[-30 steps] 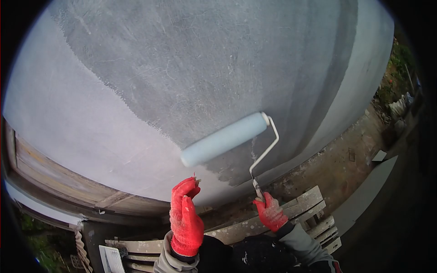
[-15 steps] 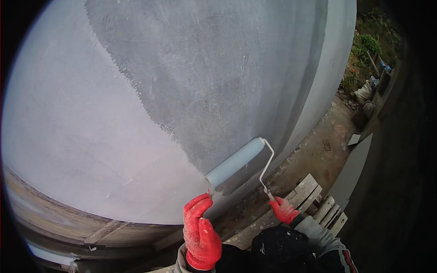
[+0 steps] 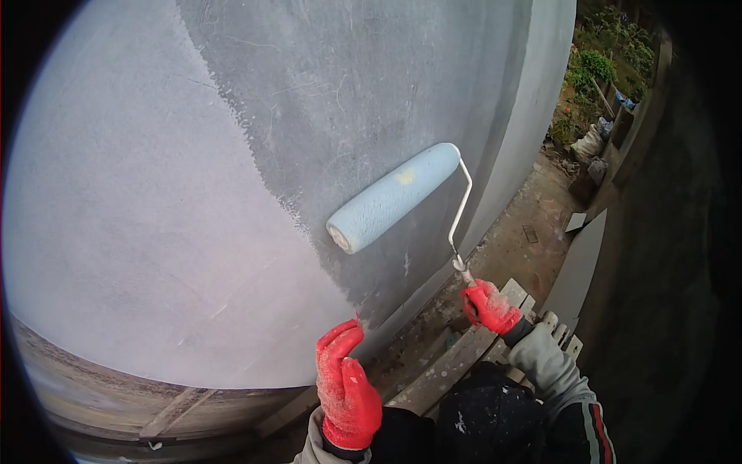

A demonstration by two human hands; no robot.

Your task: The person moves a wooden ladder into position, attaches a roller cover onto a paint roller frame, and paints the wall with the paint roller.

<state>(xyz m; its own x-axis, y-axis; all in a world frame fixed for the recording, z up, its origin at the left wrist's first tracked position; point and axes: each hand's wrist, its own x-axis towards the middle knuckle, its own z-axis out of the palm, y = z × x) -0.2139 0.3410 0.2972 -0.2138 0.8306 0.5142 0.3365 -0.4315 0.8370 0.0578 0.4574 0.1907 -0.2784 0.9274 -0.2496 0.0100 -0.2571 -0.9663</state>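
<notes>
My right hand [image 3: 492, 307], in a red work glove, is closed around the handle of a paint roller [image 3: 398, 197]. The roller has a pale blue sleeve with a yellowish spot and a bent white wire frame. It is tilted in front of the grey wall [image 3: 386, 85]; whether the sleeve touches the surface I cannot tell. My left hand [image 3: 348, 390], gloved in red too, is raised near the wall's lower part, fingers loosely bent and thumb apart, nothing visible in it. A jagged edge divides the darker grey area from the pale coated area [image 3: 147, 193] on the left.
Below my arms are paint-spotted wooden planks [image 3: 440, 375]. A dirty concrete floor [image 3: 510, 232] runs along the wall's foot. Farther off on the right lie a pale sheet [image 3: 576, 267], whitish sacks [image 3: 589, 145] and green plants [image 3: 595, 69].
My right hand has raised the roller up the wall, and its sleeve appears larger. My left hand stays almost in place. The view has shifted slightly.
</notes>
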